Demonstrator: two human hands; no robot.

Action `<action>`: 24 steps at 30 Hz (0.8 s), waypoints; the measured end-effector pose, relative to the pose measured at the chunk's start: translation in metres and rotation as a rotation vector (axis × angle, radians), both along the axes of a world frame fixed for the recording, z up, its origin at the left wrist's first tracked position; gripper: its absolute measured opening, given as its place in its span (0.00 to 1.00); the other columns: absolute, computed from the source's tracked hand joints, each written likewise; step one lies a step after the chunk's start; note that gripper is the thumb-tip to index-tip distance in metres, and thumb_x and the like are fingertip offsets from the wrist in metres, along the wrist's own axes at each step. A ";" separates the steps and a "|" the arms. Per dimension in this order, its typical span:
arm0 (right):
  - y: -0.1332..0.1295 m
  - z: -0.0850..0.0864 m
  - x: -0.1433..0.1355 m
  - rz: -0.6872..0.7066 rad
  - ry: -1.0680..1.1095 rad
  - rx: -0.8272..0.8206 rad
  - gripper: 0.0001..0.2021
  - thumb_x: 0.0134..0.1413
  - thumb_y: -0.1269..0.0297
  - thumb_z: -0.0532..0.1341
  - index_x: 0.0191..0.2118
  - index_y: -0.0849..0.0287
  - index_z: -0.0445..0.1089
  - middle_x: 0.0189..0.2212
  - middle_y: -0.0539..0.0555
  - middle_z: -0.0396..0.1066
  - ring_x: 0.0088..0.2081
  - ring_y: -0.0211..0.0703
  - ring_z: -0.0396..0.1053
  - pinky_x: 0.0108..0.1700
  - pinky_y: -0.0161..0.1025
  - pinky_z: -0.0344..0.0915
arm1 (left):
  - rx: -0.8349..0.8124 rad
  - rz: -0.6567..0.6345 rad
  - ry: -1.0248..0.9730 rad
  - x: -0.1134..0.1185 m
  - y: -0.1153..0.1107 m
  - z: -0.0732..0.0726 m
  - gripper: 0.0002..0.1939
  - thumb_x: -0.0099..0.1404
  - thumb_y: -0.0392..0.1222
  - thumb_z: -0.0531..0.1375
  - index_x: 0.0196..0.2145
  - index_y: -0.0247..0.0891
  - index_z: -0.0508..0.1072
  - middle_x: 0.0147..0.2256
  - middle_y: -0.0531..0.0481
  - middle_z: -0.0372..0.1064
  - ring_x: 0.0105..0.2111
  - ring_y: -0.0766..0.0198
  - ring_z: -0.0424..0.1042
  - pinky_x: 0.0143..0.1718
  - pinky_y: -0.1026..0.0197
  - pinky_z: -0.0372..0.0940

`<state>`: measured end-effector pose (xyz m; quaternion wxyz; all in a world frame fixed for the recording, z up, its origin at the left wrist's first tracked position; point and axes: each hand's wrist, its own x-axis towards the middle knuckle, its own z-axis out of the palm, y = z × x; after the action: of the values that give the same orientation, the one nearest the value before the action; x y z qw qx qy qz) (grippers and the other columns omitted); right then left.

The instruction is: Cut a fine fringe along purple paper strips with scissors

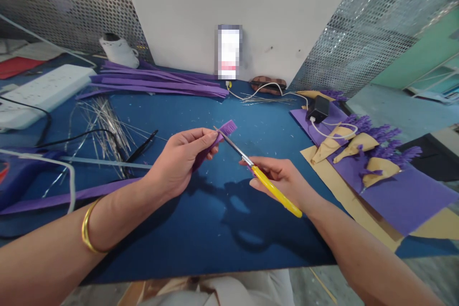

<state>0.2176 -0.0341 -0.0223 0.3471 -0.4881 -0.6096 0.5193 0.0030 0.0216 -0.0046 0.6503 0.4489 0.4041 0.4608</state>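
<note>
Pinched between the thumb and fingers of my left hand (190,153) is a purple paper strip (228,127). Its free end shows a row of short cuts, like a fringe. My right hand (283,181) grips yellow-handled scissors (272,189), whose blades lie across the strip close to my left thumb. From this angle the blades look nearly closed. Part of the strip is hidden behind my left palm. Another long purple strip (96,190) lies on the table by my left forearm.
More purple strips (158,81) lie at the back, near thin wires (107,129) and a white power strip (46,93). A lit phone (229,52) leans on the board. To the right, paper-wrapped purple flowers (382,172) rest on purple sheets beside a black charger (318,108).
</note>
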 end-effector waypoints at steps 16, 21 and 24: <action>-0.003 0.001 0.001 -0.021 -0.258 0.185 0.21 0.51 0.56 0.69 0.50 0.57 0.74 0.30 0.49 0.68 0.28 0.38 0.61 0.31 0.33 0.63 | 0.029 0.090 0.048 0.002 -0.002 0.000 0.09 0.53 0.44 0.71 0.24 0.37 0.79 0.22 0.53 0.69 0.23 0.70 0.62 0.24 0.67 0.57; -0.004 0.001 0.002 -0.031 -0.333 0.291 0.22 0.51 0.55 0.70 0.51 0.57 0.73 0.33 0.51 0.72 0.28 0.39 0.63 0.31 0.34 0.65 | 0.067 0.113 0.072 0.003 -0.003 -0.001 0.09 0.54 0.44 0.70 0.24 0.37 0.78 0.22 0.53 0.69 0.23 0.69 0.62 0.24 0.65 0.56; -0.004 0.000 0.002 -0.035 -0.370 0.339 0.23 0.51 0.55 0.70 0.52 0.57 0.73 0.34 0.52 0.73 0.29 0.39 0.65 0.32 0.35 0.65 | 0.076 0.118 0.078 0.002 -0.004 -0.003 0.08 0.56 0.44 0.69 0.25 0.37 0.78 0.22 0.53 0.69 0.23 0.69 0.62 0.24 0.66 0.55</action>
<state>0.2198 -0.0378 -0.0221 0.3156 -0.5201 -0.7325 0.3055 0.0050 0.0180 -0.0075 0.5882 0.4661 0.4370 0.4958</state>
